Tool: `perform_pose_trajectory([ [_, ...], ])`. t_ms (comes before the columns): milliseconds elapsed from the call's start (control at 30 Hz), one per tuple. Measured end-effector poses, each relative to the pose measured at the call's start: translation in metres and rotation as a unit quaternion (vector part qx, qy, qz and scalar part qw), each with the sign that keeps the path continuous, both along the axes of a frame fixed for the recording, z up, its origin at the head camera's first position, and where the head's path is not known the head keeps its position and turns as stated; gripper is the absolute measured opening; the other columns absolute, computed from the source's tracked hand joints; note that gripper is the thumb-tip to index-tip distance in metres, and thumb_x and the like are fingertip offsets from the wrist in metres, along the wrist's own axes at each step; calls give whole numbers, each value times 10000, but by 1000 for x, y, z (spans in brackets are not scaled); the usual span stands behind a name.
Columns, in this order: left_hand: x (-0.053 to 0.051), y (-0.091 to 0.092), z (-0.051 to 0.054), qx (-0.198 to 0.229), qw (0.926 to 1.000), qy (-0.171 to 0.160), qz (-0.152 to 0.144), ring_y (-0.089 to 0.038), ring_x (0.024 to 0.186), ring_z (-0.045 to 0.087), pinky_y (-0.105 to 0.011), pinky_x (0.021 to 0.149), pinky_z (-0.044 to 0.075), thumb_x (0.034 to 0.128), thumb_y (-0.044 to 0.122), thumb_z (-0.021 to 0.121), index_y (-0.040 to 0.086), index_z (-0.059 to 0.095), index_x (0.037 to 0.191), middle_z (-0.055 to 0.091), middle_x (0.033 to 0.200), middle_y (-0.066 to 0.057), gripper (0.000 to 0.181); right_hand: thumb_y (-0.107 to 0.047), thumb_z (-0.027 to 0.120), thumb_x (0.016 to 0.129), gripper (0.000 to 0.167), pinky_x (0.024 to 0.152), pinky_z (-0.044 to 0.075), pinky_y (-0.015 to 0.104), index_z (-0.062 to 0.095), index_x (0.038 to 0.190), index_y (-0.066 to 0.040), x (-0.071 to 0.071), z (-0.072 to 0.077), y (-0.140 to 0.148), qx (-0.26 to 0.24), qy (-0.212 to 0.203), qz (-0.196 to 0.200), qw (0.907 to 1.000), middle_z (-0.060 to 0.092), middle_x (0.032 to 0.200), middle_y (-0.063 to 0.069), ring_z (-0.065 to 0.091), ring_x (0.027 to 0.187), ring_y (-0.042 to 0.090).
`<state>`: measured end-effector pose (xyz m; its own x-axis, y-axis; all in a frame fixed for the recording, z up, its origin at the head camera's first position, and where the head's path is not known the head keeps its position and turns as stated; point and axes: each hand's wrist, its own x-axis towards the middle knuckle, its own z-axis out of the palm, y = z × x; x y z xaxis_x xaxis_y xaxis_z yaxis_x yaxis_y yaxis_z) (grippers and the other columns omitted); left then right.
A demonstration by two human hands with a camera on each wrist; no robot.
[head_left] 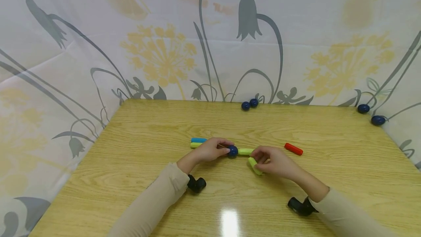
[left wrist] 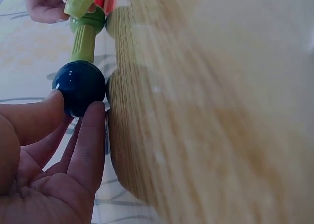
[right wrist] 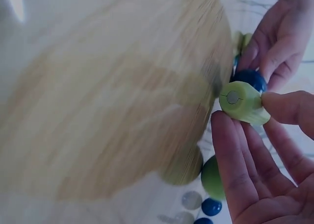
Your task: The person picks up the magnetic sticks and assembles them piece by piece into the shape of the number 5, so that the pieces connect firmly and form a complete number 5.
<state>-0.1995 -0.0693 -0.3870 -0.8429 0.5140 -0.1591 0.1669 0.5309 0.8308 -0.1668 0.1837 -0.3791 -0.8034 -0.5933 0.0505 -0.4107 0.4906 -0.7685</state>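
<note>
Pinching the blue ball (head_left: 234,151) from the left, the left hand (head_left: 210,150) seems, from my remote seat, to steady it in the head view, leaving free the side where the green rod (head_left: 244,151) meets it. The right hand (head_left: 275,160) has thumb and fingers clamped on a second rod (head_left: 254,165), slanting beside the first; the red rod (head_left: 294,149) lies apart on the table (head_left: 158,120). Through the left wrist I find what the right hand hides from above: a green ball (left wrist: 99,21) at the first rod's far end, though I can't tell whether the second rod touches it. The right wrist alone gives me that rod's end, its grey disc (right wrist: 232,97) left uncovered by a grip along the sides, probably deliberately.
</note>
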Motion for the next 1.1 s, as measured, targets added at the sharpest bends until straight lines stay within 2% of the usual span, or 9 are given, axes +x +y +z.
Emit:
perform_pose_trajectory([
  [433,1,0,2,38,10000,-58,-3,-199,1045,555,-334,882,441,968,158,527,90,590,1254,589,1163,-53,300,-91,701,823,237,646,493,266,600,1023,-13,1,-3,-24,-179,-419,-156,9988,609,868,29,594,769,154],
  [567,1,1,3,92,9999,-69,-21,-201,1036,560,-333,877,446,968,153,527,84,592,1248,591,1155,-62,296,-90,697,826,236,620,493,277,592,1021,-7,0,-5,-32,-227,-565,-331,9976,603,854,40,596,746,161],
  [800,1,2,5,56,9999,-78,-47,-193,1033,562,-321,875,449,971,147,521,75,580,1260,588,1165,-62,304,-99,701,832,253,611,511,304,573,1023,7,-2,-5,-42,-424,-1059,-689,9911,597,825,56,595,720,169],
  [967,1,1,4,136,9998,-137,-33,-203,1031,564,-324,872,452,970,137,521,60,574,1261,588,1162,-73,306,-69,679,844,248,622,535,330,551,1029,34,-2,-6,-45,-670,-1390,-687,9856,597,822,86,607,715,202],
  [1100,1,1,3,137,9998,-146,-33,-205,1034,563,-320,863,457,969,135,521,60,575,1259,588,1160,-74,304,-51,673,843,235,632,539,338,548,1019,41,-1,-6,-45,-765,-1493,-638,9838,594,824,91,613,719,212],
])
